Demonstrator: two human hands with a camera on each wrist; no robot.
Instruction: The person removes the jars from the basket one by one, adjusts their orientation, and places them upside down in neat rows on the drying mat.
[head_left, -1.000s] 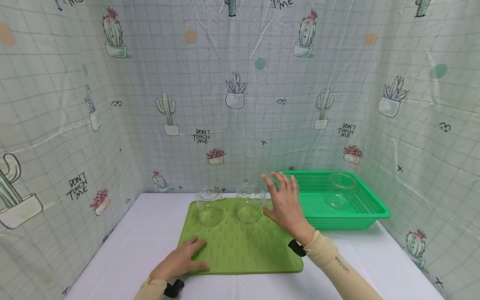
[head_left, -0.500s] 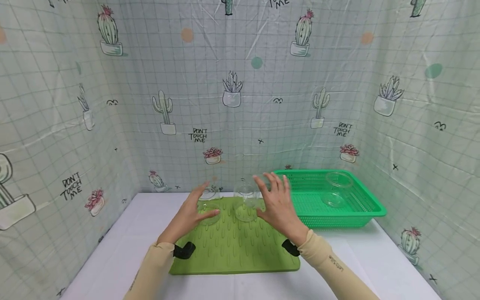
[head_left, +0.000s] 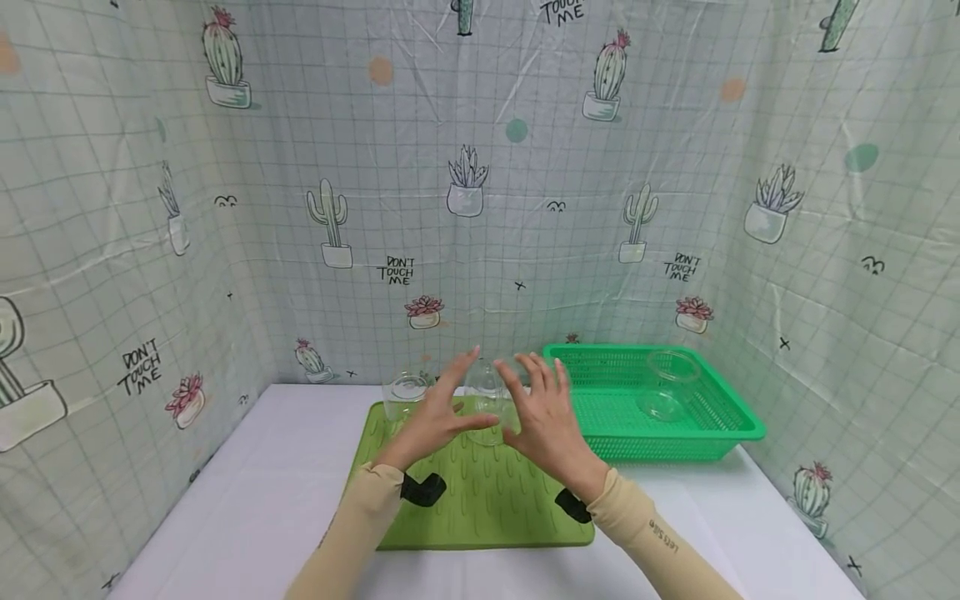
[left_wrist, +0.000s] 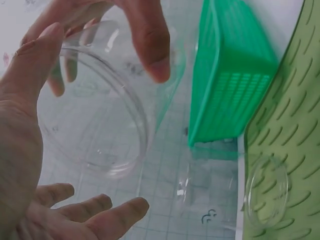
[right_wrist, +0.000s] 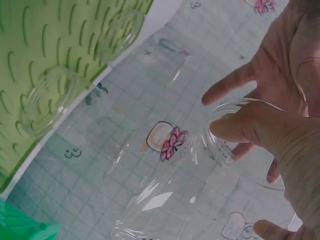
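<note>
My right hand (head_left: 551, 425) holds a clear plastic cup (left_wrist: 112, 115), its thumb at the cup's rim in the right wrist view. Transparent walls make this cup hard to pick out in the head view. Opposite it my left hand (head_left: 437, 421) is spread, thumb and fingers apart, with its thumb tip close to the cup's rim in the left wrist view. Two more clear cups stand on a green ribbed mat (head_left: 487, 508): a left one (head_left: 405, 396), partly behind my left hand, and a middle one (head_left: 487, 437), seen between both hands.
A green slotted plastic basket (head_left: 652, 448) sits at the right, behind my right forearm, with one clear cup (head_left: 666, 392) inside. White cloth (head_left: 247, 500) covers the table. A cactus-print curtain (head_left: 480, 242) hangs behind and at both sides.
My left hand has risen from the mat's near left edge, moving up and right past the left cup toward the right hand. The right hand has shifted slightly left with its cup.
</note>
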